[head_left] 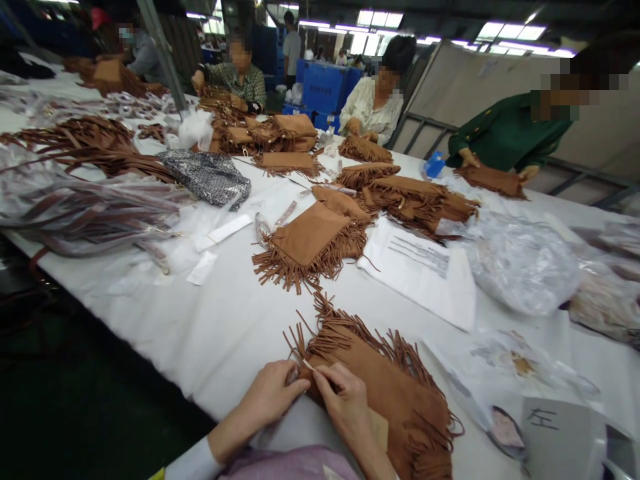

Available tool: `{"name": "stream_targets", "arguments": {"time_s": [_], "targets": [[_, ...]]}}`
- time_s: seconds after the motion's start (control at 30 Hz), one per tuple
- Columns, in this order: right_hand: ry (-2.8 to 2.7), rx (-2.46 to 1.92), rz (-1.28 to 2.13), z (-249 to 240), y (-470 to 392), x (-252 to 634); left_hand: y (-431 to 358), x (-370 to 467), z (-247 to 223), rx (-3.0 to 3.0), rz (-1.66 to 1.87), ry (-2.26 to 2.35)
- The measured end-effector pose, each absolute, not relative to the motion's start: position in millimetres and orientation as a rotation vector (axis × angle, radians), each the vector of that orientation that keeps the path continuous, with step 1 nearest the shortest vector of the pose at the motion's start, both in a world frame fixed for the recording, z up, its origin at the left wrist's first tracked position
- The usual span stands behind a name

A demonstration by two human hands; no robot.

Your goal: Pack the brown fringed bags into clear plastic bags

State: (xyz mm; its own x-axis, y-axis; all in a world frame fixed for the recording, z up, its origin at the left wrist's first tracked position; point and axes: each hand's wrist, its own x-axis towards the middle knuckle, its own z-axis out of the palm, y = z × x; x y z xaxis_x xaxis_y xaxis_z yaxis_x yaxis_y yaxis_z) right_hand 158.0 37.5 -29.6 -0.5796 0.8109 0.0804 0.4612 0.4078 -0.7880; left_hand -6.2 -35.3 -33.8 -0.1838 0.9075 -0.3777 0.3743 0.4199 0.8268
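Observation:
A brown suede-like bag with long fringe [385, 380] lies at an angle on the table in front of me. Both my hands meet at its near left corner. My left hand [270, 393] is closed, thumb against fingers, gripping the bag's edge there. Thumb and forefinger of my right hand [345, 400] pinch a thin pale strip [308, 365] at the same corner; its kind is too small to tell. Under my right wrist a tan card or paper piece [379, 430] shows partly. Strands of fringe stick up just beyond my fingertips.
Another fringed bag [310, 233] lies ahead, beside a white printed bag [420, 267]. Clear plastic bags [525, 260] pile up at right, near a grey marked panel [563, 433]. Wrapped straps [100, 213] cover the left. Across the table, several people handle brown pieces.

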Motion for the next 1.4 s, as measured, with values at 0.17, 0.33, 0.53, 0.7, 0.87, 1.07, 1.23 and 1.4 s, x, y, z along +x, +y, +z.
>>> {"name": "stream_targets", "arguments": {"time_s": [0.17,0.33,0.53,0.7,0.87,1.07,1.23,1.4], "targets": [[-2.118,-1.113,1.128,-35,39,161,-31,-6,-35,1.145,0.7,1.708],[-2.057,-1.137,1.197,-30,42,160,-25,-1,-41,0.972,0.888,1.708],[-2.104,-1.163,1.157,-35,42,161,-25,-7,-54,0.656,0.968,1.511],[-2.143,-1.17,1.179,-30,42,160,-32,-16,-53,0.454,1.077,1.406],[-2.26,-1.194,1.195,-17,44,155,-29,-10,-53,0.354,1.158,1.391],[-2.515,-1.232,0.963,-6,44,145,-28,-14,-56,0.322,1.149,1.337],[-2.681,-1.261,0.746,-2,41,132,-30,-20,-60,0.32,1.085,1.308],[-2.794,-1.24,0.648,-5,42,125,-27,-23,-61,0.343,1.028,1.284]]}}
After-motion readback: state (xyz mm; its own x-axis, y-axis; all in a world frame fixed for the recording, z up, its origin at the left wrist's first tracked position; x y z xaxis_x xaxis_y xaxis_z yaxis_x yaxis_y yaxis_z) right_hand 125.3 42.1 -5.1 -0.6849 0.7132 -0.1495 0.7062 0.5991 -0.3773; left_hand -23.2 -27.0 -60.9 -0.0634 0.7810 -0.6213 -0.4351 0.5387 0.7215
